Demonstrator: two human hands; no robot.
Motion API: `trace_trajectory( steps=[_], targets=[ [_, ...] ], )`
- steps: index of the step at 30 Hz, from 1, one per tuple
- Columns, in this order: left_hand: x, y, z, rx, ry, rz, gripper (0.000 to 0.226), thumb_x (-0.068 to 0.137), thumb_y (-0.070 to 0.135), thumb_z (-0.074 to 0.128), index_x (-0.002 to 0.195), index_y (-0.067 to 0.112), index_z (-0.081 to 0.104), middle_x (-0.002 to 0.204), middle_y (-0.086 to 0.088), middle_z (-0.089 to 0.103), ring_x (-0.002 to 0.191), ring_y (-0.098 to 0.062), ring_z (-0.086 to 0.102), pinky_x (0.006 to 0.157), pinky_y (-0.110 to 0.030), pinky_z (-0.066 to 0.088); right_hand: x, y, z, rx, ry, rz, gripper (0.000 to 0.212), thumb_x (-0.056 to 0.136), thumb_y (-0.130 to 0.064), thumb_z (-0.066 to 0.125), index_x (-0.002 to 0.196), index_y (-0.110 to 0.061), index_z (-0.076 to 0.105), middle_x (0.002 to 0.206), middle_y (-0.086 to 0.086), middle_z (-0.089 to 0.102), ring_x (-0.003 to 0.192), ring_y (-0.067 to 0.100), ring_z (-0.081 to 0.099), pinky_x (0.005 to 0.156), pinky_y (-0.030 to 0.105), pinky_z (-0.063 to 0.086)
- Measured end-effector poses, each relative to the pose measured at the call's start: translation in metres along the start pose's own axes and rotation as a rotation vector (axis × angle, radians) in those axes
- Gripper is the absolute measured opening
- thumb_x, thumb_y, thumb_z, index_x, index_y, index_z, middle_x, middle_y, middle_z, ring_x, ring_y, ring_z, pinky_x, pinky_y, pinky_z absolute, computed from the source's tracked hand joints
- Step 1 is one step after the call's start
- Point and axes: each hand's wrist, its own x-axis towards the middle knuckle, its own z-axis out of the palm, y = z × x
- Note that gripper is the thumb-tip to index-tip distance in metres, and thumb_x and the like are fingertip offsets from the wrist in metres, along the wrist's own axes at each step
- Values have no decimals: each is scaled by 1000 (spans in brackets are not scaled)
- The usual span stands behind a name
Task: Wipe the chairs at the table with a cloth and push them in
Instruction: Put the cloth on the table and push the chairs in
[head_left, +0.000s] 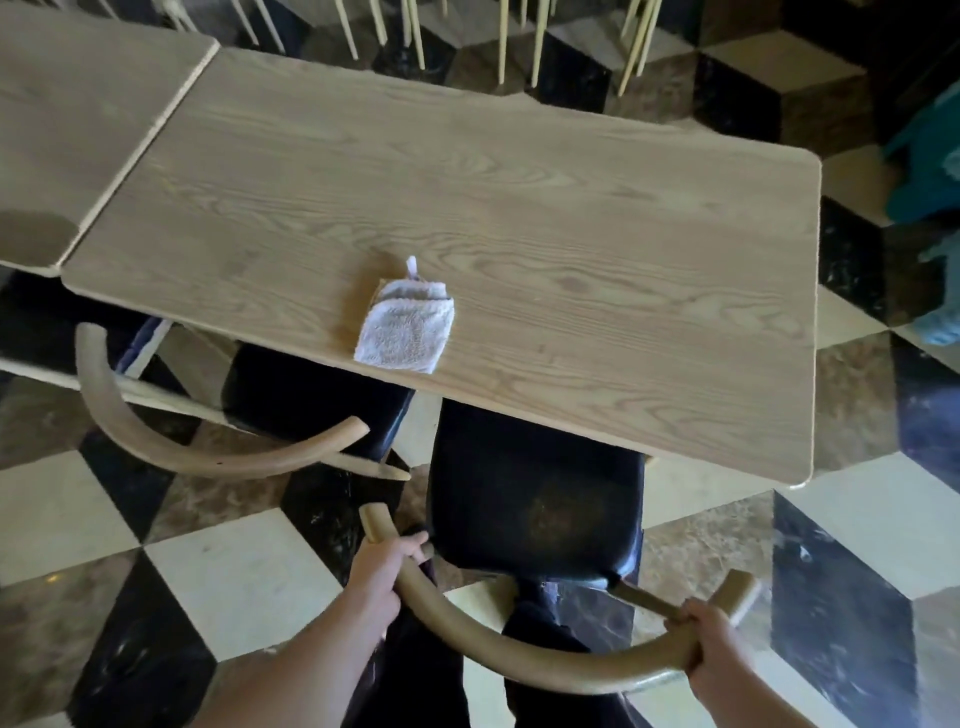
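A chair with a black seat (535, 499) and a curved wooden backrest (519, 660) stands in front of me, its seat partly under the wooden table (519, 218). My left hand (382, 569) grips the left arm of the backrest. My right hand (709, 636) grips its right arm. A folded white cloth (402, 327) lies on the table near the front edge, apart from both hands. A second chair (218, 457) with the same curved backrest sits to the left, its black seat tucked under the table.
A second table (78, 130) adjoins the first on the left. The floor is a checkered pattern of black, white and brown tiles. Several pale chair legs (504, 41) stand beyond the table. Someone in teal clothing (930, 182) is at the right edge.
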Motion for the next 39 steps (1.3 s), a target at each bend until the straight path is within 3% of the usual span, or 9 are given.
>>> trace_trajectory(
  steps=[5, 8, 13, 17, 25, 29, 33, 37, 39],
  targets=[
    [16, 46, 14, 92, -39, 46, 48, 58, 5, 80, 104, 6, 68, 103, -19, 66, 93, -38, 63, 81, -42, 48, -6, -15, 23, 109, -1, 40, 38, 75, -2, 67, 111, 4, 60, 119, 27, 68, 79, 29, 61, 76, 44, 50],
    [28, 63, 25, 129, -82, 72, 52, 61, 5, 77, 113, 7, 69, 114, -23, 66, 104, -41, 62, 79, -41, 47, -8, -20, 33, 171, 21, 53, 34, 75, -1, 68, 108, 1, 59, 120, 24, 68, 81, 27, 62, 81, 44, 52],
    [37, 83, 33, 96, -129, 60, 45, 67, -4, 65, 112, 1, 72, 107, -19, 71, 83, -30, 58, 65, -32, 42, -7, -25, 45, 209, 38, 75, 38, 76, -5, 70, 112, -3, 58, 109, 19, 69, 73, 23, 62, 73, 42, 53],
    [40, 98, 36, 80, -149, 34, 36, 69, -7, 60, 99, 3, 78, 99, -11, 75, 80, -25, 59, 64, -32, 44, -9, -30, 54, 203, 34, 60, 44, 73, -4, 71, 115, -3, 57, 108, 19, 68, 75, 23, 63, 63, 38, 52],
    [52, 107, 34, 115, -200, 11, 40, 67, -6, 61, 100, 6, 78, 100, -5, 78, 84, -24, 64, 67, -31, 47, -12, -33, 63, 160, 56, 65, 52, 71, -4, 71, 122, -1, 59, 108, 19, 68, 77, 23, 62, 60, 36, 50],
    [50, 102, 34, 118, -206, 14, 34, 67, -6, 62, 90, 9, 82, 104, -7, 77, 91, -27, 63, 72, -34, 47, -9, -38, 59, 136, 34, 85, 56, 70, -3, 71, 124, 1, 59, 107, 19, 67, 79, 23, 61, 72, 41, 52],
    [46, 96, 32, 109, -192, 46, 34, 69, -8, 64, 97, 4, 79, 106, -11, 75, 91, -28, 64, 71, -35, 47, -9, -39, 56, 112, 4, 83, 55, 72, -6, 72, 125, 2, 60, 110, 19, 67, 84, 26, 62, 79, 43, 54],
    [46, 99, 24, 118, -202, 106, 31, 78, 1, 73, 107, 7, 65, 96, -13, 75, 80, -27, 74, 75, -39, 52, -15, -37, 53, 128, -1, 26, 44, 79, -14, 74, 120, -1, 62, 93, 15, 64, 71, 22, 60, 61, 37, 51],
    [43, 97, 14, 145, -220, 142, 37, 80, 14, 77, 114, 10, 61, 105, -10, 72, 90, -24, 73, 86, -43, 55, -23, -33, 53, 147, 4, 4, 39, 84, -24, 74, 115, -3, 60, 85, 13, 62, 67, 23, 60, 55, 35, 49]
  ],
)
